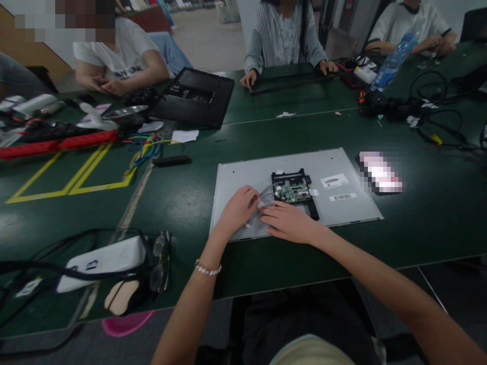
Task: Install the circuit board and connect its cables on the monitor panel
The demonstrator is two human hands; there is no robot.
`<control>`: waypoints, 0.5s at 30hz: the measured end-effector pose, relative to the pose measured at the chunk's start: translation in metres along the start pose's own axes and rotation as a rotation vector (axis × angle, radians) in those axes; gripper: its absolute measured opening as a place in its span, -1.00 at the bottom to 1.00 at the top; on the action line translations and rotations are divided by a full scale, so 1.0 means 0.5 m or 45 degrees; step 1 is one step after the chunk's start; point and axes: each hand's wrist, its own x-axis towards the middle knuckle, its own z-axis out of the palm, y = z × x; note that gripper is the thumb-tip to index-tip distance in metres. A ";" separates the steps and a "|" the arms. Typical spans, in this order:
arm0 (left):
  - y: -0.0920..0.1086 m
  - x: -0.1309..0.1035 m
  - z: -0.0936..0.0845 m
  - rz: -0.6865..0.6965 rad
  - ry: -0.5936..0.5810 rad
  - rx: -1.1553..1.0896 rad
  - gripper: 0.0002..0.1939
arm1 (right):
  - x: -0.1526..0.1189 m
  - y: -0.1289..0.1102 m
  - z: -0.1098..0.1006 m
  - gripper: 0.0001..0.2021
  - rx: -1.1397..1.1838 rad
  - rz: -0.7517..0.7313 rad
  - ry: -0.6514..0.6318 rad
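A flat silver-grey panel point(243, 175) lies on the green table, with two white labels on its right part. On its middle rests a black plastic frame point(313, 209) holding a green circuit board point(291, 192). Thin cables point(267, 191) run from the board's left side to my fingers. My left hand point(239, 207), with a beaded bracelet on the wrist, has its fingertips pinched together at the cables. My right hand point(287, 221) lies low over the panel just below the frame, its fingertips meeting the same spot. What exactly sits between the fingertips is too small to tell.
A phone point(380, 172) lies right of the panel. Glasses point(160, 261), a mouse point(122, 296) and a white case point(104, 263) are at the near left. Beyond are a black laptop part point(194, 96), coloured wires, a bottle point(395, 58) and three seated people.
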 end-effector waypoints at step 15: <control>-0.008 0.000 0.003 0.020 0.008 -0.043 -0.88 | 0.001 -0.005 -0.001 -0.68 -0.006 0.014 -0.022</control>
